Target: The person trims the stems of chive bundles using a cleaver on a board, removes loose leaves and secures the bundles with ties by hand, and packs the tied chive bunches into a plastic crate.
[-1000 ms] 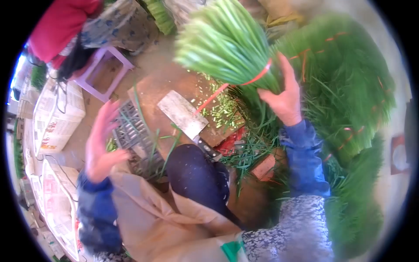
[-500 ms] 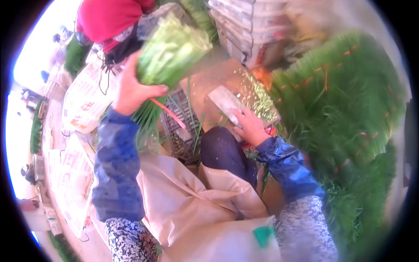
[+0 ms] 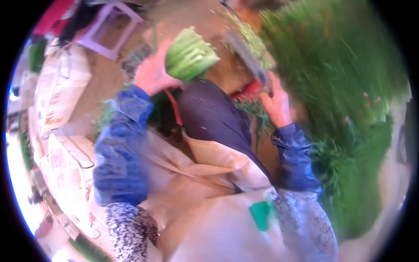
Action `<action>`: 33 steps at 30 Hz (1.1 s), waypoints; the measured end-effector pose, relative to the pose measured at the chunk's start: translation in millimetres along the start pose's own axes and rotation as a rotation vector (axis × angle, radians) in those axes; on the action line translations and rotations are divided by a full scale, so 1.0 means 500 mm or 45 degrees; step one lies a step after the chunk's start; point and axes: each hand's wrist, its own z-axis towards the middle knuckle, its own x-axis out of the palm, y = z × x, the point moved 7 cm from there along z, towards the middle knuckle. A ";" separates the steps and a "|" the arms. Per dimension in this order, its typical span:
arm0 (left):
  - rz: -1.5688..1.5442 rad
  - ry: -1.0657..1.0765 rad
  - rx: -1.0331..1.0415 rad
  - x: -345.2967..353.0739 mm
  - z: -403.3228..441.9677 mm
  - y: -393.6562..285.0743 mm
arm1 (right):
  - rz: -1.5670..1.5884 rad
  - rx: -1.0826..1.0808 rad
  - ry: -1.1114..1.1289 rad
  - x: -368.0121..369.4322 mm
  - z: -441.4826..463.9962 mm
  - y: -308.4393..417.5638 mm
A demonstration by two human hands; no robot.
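Observation:
My left hand [image 3: 152, 74] is closed around a bunch of green stalks [image 3: 190, 54], its pale, evenly cut ends facing up and to the right. A red tie [image 3: 174, 107] hangs below that hand beside my dark-clad knee. My right hand [image 3: 277, 99] grips a knife at its handle end, with the broad grey blade [image 3: 244, 52] pointing up and left over the board [image 3: 227, 72]. Pale green trimmings [image 3: 251, 37] lie along the board's right side. Motion blurs both hands, and most of the knife's handle is hidden.
A large heap of green stalks [image 3: 340, 87] fills the right side. White woven bags [image 3: 63, 91] stand on the left, near a lilac plastic stool [image 3: 98, 46]. Something red [image 3: 246, 91] lies by my knee. Another person's red and dark clothing [image 3: 56, 19] shows at upper left.
The view has shifted and tilted down. My right hand has drawn back toward the right with the knife, its blade now seen narrower. The bunch has come lower, nearer my knee.

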 end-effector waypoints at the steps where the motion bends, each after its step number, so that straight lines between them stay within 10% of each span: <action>1: 0.123 -0.034 0.023 0.022 0.010 0.005 | 0.166 0.073 -0.138 -0.030 -0.045 -0.040; 5: 0.354 -0.178 0.218 0.074 0.011 -0.045 | 0.592 0.563 -0.442 0.001 -0.229 -0.303; 8: 0.434 -0.335 0.479 0.076 -0.012 -0.049 | 0.199 0.408 -0.706 0.047 -0.336 -0.444; 13: 0.231 -0.257 0.366 0.046 0.001 -0.054 | -0.365 1.046 -0.258 0.165 -0.390 -0.628; 22: 0.254 -0.130 0.366 0.057 0.019 -0.012 | 0.022 1.004 -0.048 0.214 -0.396 -0.513; 23: 0.248 -0.113 0.366 0.059 0.023 -0.012 | 0.008 0.674 -0.403 0.195 -0.406 -0.546; 26: 0.233 -0.075 0.362 0.067 0.039 -0.007 | -0.201 1.230 -0.085 0.183 -0.398 -0.618; 29: 0.244 -0.063 0.353 0.062 0.044 0.002 | 0.119 0.694 -0.528 0.269 -0.440 -0.540; 30: 0.243 -0.065 0.360 0.062 0.044 0.002 | 0.137 0.886 -0.087 0.313 -0.469 -0.524; 33: 0.248 -0.067 0.358 0.055 0.045 0.005 | 0.506 0.423 -0.293 0.296 -0.477 -0.462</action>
